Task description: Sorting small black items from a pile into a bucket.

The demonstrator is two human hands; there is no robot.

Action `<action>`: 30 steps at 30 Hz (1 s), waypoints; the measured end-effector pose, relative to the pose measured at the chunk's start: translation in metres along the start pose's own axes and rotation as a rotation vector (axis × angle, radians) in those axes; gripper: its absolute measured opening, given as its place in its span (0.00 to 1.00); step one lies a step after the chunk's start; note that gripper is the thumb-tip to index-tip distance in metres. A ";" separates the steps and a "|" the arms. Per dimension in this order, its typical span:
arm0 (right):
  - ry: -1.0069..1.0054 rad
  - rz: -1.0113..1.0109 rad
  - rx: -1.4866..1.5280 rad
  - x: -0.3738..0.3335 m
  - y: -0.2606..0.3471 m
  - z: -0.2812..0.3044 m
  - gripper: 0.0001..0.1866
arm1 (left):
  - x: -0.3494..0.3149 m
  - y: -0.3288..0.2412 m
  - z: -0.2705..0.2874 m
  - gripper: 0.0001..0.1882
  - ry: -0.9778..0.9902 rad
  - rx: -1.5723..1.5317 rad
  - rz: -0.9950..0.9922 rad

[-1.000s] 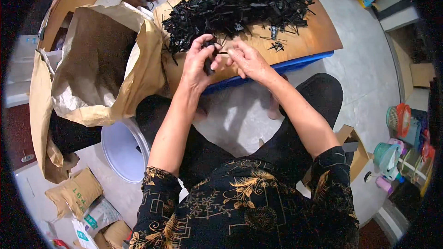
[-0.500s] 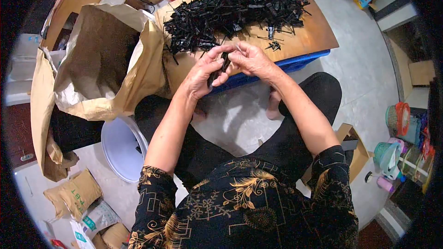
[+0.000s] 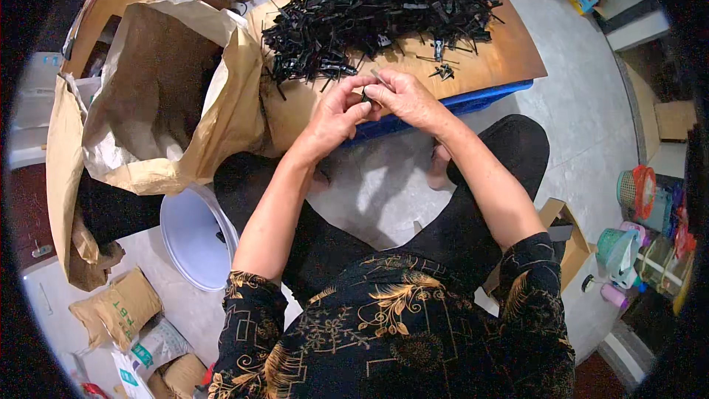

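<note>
Both hands meet just past the near edge of a wooden board (image 3: 509, 48). Closed round a small black plastic piece (image 3: 365, 96), my left hand (image 3: 336, 118) hides most of it. My right hand (image 3: 410, 100) presses against the left one, its thumb and finger pinching a thin grey blade-like thing (image 3: 379, 78) whose kind I cannot make out. A large heap of black plastic parts (image 3: 377, 18) with thin stems covers the far side of the board. A few loose black bits (image 3: 443, 72) lie apart from the heap, to the right of my hands.
A big open brown paper sack (image 3: 247, 103) stands at the left. Below it a white tub (image 3: 193, 236) sits tilted by my leg. Under the board shows a blue crate (image 3: 473, 100). An open cardboard box (image 3: 576, 262) is at my right, with baskets (image 3: 617, 244) beyond it.
The black piece, showing long between my hands before, is now mostly covered by my fingers. My left hand has turned and drawn closer to the right.
</note>
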State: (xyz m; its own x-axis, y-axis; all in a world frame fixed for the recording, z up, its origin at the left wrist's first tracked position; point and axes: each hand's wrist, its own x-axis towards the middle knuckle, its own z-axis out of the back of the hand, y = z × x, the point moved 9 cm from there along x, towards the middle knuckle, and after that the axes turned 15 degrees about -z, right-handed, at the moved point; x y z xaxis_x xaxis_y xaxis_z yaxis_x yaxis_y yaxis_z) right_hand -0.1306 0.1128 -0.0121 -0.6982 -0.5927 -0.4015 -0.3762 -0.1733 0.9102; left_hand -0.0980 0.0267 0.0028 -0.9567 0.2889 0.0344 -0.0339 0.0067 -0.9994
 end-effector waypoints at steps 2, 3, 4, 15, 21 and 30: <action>-0.047 0.025 -0.052 0.002 0.002 -0.002 0.13 | 0.001 -0.002 -0.001 0.19 -0.027 0.041 -0.037; -0.087 0.020 0.001 0.003 0.003 -0.001 0.15 | 0.002 -0.006 0.002 0.19 -0.054 0.084 -0.075; -0.129 0.014 0.054 0.002 0.004 0.001 0.16 | 0.002 -0.004 0.004 0.20 -0.028 0.135 -0.021; -0.035 -0.207 0.303 -0.003 -0.009 -0.017 0.19 | 0.005 0.010 0.021 0.18 -0.261 -0.078 -0.021; -0.034 -0.241 0.303 0.001 -0.010 -0.018 0.18 | 0.010 0.011 0.022 0.17 -0.290 0.025 -0.036; -0.022 -0.273 0.405 0.008 -0.012 -0.020 0.17 | 0.017 0.005 0.025 0.17 -0.299 0.204 -0.139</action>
State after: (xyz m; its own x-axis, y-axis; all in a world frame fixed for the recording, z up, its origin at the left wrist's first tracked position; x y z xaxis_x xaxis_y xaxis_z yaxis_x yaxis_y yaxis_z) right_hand -0.1199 0.0947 -0.0246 -0.5523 -0.5502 -0.6262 -0.7509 0.0021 0.6604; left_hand -0.1214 0.0077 -0.0020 -0.9800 0.0066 0.1989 -0.1970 -0.1729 -0.9650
